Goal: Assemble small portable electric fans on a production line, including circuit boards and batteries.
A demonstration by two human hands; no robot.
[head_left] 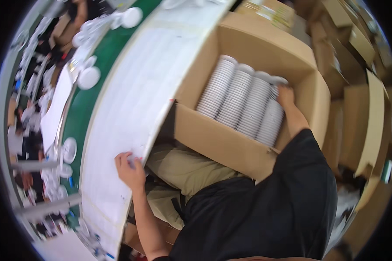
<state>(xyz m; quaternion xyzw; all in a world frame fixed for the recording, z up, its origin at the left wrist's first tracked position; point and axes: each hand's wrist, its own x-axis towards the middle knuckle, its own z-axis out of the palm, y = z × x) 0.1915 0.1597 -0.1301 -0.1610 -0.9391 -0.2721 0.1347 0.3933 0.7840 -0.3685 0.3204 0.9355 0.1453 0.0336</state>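
An open cardboard box [224, 141] stands in front of me, with several rows of stacked white round discs [244, 102] lying inside it. My right hand [285, 95] reaches into the box at the far end of the rightmost row. Its fingers curl against the discs there and are partly hidden, and they appear to grip the end of that row. Over the edge of the white table [113, 117], my left hand [131, 170] is held with fingers loosely bent and the thumb apart. No object shows clearly in it.
Left of the white table runs a green conveyor belt [80, 111], with white round parts [89, 78] on and beside it. More cardboard boxes [355, 126] crowd the right side. Another box [265, 13] sits beyond mine. A co-worker's arm [79, 15] shows at the far left.
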